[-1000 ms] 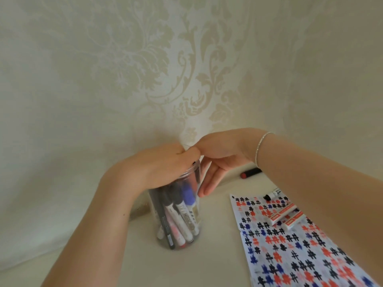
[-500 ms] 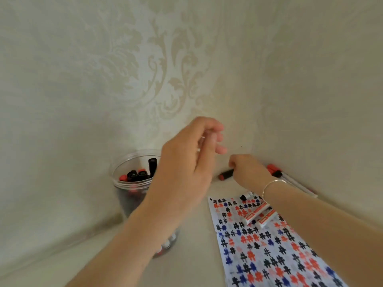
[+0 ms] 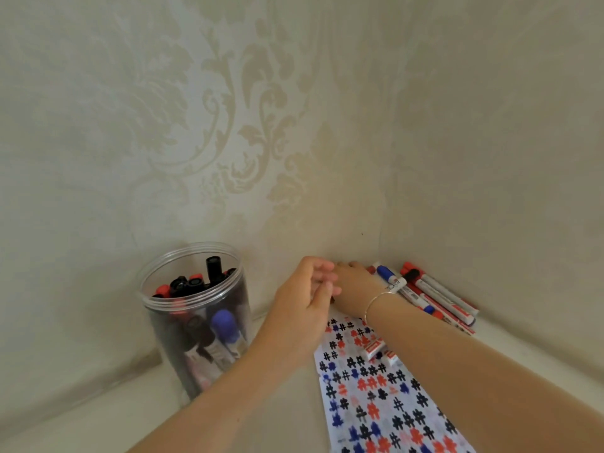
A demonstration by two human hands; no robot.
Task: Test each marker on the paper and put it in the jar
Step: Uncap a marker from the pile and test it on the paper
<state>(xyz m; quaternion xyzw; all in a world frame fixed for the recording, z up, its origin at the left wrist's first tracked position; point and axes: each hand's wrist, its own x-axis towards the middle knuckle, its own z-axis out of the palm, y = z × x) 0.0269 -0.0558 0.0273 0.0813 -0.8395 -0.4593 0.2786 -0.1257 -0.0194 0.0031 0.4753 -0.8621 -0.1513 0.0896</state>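
Observation:
A clear plastic jar [image 3: 196,325] stands at the left against the wall, holding several capped markers in black, red and blue. The paper [image 3: 376,407], covered in black, red and blue hash marks, lies at the lower right. Several loose markers [image 3: 434,294] are piled in the corner at the right. My right hand [image 3: 356,289] lies knuckles-up at the paper's far end with fingers curled down over a dark marker; only a dark tip [image 3: 332,300] shows beneath it. My left hand [image 3: 304,305] hovers just left of it, fingers loosely curled, holding nothing.
Two small white and red boxes [image 3: 377,349] lie on the paper by my right forearm. Patterned walls meet in a corner right behind the hands. A pale tabletop [image 3: 277,407] runs between the jar and the paper.
Both hands have left the jar's rim and moved right. My right hand has come down over the dark marker in the corner, and my left hand has dropped beside it. The view has swung right.

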